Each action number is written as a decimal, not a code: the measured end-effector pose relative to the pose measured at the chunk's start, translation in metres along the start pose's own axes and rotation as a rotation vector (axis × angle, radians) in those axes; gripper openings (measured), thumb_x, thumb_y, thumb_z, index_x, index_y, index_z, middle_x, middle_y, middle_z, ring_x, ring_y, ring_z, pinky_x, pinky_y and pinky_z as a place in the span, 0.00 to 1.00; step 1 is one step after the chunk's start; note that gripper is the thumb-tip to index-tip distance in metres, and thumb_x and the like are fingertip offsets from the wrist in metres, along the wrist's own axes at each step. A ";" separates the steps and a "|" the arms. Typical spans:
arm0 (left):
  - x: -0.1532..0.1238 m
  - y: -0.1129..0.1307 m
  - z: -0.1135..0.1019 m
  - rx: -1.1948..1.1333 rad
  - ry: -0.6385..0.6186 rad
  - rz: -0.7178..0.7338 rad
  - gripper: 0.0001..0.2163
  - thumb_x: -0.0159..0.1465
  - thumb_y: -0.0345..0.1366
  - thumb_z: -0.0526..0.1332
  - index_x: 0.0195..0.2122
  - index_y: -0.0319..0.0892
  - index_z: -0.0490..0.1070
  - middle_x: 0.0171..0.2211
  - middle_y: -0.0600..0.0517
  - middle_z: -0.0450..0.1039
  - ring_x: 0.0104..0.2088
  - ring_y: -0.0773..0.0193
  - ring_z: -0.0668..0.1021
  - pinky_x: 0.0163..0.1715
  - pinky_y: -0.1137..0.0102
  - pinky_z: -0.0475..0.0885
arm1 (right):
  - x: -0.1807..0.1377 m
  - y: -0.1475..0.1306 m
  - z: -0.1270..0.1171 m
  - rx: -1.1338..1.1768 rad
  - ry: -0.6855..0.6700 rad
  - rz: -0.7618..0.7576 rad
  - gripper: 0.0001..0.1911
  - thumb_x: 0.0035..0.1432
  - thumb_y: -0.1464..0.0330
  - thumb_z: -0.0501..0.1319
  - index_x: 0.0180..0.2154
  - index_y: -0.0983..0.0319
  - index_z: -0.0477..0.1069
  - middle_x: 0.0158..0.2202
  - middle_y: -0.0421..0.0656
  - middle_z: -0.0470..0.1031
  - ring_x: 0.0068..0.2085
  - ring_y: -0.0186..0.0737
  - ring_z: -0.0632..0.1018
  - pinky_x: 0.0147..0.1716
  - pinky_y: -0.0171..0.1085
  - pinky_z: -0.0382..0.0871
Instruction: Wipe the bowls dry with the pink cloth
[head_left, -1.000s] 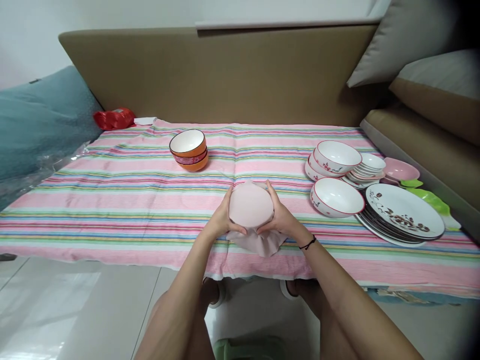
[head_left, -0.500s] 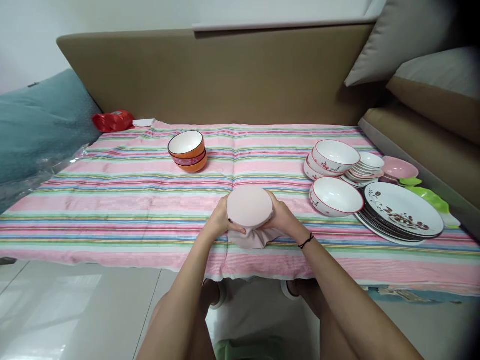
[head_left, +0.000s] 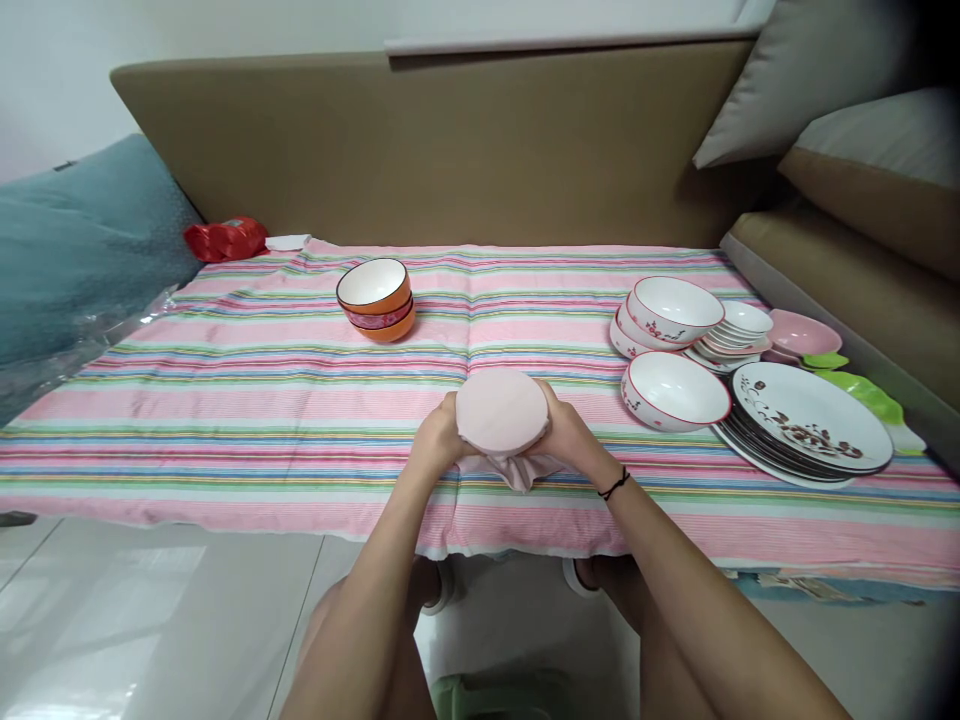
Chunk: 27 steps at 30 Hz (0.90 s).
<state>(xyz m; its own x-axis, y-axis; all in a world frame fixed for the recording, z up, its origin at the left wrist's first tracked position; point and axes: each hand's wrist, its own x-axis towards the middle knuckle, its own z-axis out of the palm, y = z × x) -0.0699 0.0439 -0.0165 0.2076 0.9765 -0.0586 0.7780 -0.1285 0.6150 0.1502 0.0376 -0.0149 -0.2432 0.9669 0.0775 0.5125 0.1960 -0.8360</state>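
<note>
A pale pink cloth (head_left: 502,410) is pulled taut over a round, bowl-shaped thing, most likely a bowl, whose sides are nearly all hidden. My left hand (head_left: 439,435) is wrapped round its left side, pressing the cloth against it. On the opposite side my right hand (head_left: 564,432), with a dark band at the wrist, grips the same covered bowl. Loose folds of the cloth bunch below it, toward me. The covered bowl is held over the front part of the striped tablecloth (head_left: 300,400); whether it rests there I cannot tell.
Three stacked bowls (head_left: 379,300) stand at back left. White red-rimmed bowls (head_left: 671,395), small white dishes (head_left: 742,325), a plate stack (head_left: 810,420), a pink bowl (head_left: 806,332) and a green leaf-shaped dish (head_left: 870,395) crowd the right. A red package (head_left: 226,240) lies far left.
The cloth's loose part below the bowl has been gathered in and hangs smaller. My left fingers and thumb have shifted round under the bowl's side.
</note>
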 end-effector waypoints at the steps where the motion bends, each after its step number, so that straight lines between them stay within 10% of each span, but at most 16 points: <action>1: 0.000 0.000 -0.002 0.012 -0.016 0.002 0.34 0.46 0.45 0.70 0.52 0.38 0.61 0.43 0.41 0.74 0.46 0.39 0.77 0.39 0.59 0.71 | -0.001 0.000 -0.001 0.006 -0.008 -0.010 0.54 0.34 0.63 0.75 0.62 0.58 0.53 0.52 0.49 0.73 0.49 0.55 0.75 0.43 0.45 0.70; 8: -0.005 -0.018 -0.035 -0.286 -0.066 0.087 0.36 0.48 0.39 0.68 0.59 0.44 0.59 0.51 0.46 0.71 0.47 0.55 0.76 0.45 0.63 0.71 | -0.005 0.000 -0.035 0.216 -0.120 -0.017 0.66 0.36 0.59 0.76 0.68 0.52 0.36 0.69 0.49 0.46 0.67 0.53 0.53 0.62 0.51 0.55; 15: -0.002 -0.023 -0.034 -0.449 0.007 -0.179 0.07 0.50 0.31 0.57 0.30 0.39 0.71 0.25 0.52 0.73 0.27 0.63 0.75 0.30 0.67 0.71 | 0.008 -0.039 -0.018 0.209 0.240 -0.270 0.09 0.61 0.64 0.57 0.39 0.58 0.75 0.44 0.45 0.77 0.48 0.45 0.76 0.51 0.44 0.69; 19: 0.001 -0.013 -0.025 -0.559 -0.153 -0.253 0.05 0.51 0.35 0.57 0.21 0.40 0.67 0.18 0.53 0.69 0.22 0.64 0.73 0.26 0.68 0.71 | 0.015 -0.051 0.011 -0.151 -0.006 -0.398 0.12 0.60 0.73 0.55 0.41 0.60 0.76 0.44 0.45 0.77 0.47 0.46 0.75 0.50 0.47 0.68; 27: 0.001 0.016 -0.022 -0.799 -0.131 -0.173 0.19 0.57 0.51 0.59 0.41 0.41 0.70 0.36 0.52 0.75 0.35 0.62 0.75 0.36 0.67 0.74 | -0.004 -0.036 0.027 -0.509 -0.026 -0.349 0.18 0.64 0.64 0.56 0.54 0.57 0.69 0.63 0.47 0.62 0.65 0.58 0.57 0.60 0.60 0.54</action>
<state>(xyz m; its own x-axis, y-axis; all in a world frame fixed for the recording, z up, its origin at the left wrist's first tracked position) -0.0707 0.0471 0.0108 0.2294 0.9367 -0.2645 0.1600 0.2318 0.9595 0.1104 0.0221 -0.0001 -0.4839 0.8287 0.2814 0.7261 0.5596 -0.3995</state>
